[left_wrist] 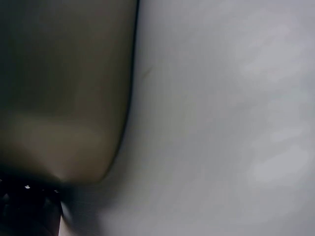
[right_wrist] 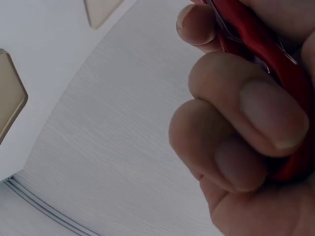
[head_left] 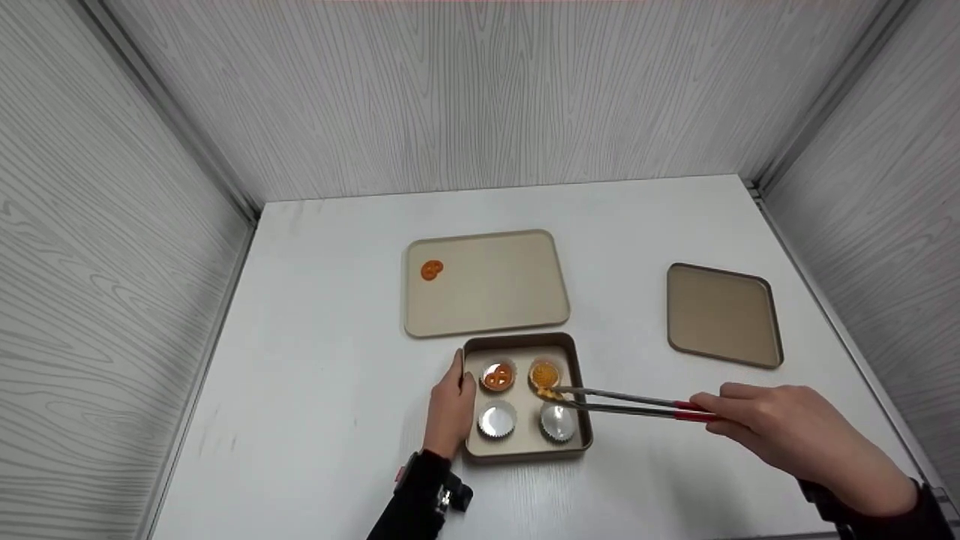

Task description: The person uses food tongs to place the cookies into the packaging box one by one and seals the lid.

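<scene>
The white tabletop (head_left: 315, 420) was closed in by grey wood-grain walls on the left, the back and the right; bare surface lay open to the left of the trays and between the central trays and the right one. A square baking tin (head_left: 577, 375) stood near the front edge at the centre, holding four foil cups in two rows. The left hand (head_left: 450, 405) lay against the tin's left wall with fingers straight, touching the rim and gripping nothing. The right hand (head_left: 787, 431), fingers curled, gripped the red handles of a pair of tongs (head_left: 622, 403), whose metal arms reached leftward across the tin's right wall. The tips pinched a small orange biscuit (head_left: 550, 393) at the front edge of the rear right cup (head_left: 544, 373), which held an orange filling. The rear left cup (head_left: 498, 376) held an orange pretzel-shaped piece; the front left cup (head_left: 496, 420) and the front right cup (head_left: 558, 423) showed only foil. Just behind the tin lay a flat beige tray (head_left: 495, 292) carrying one orange pretzel piece (head_left: 431, 269) near its left rear corner. A smaller tray (head_left: 724, 315) sat well apart to the right. The left wrist view was blurred, probably showing the tin's wall against the tabletop.
</scene>
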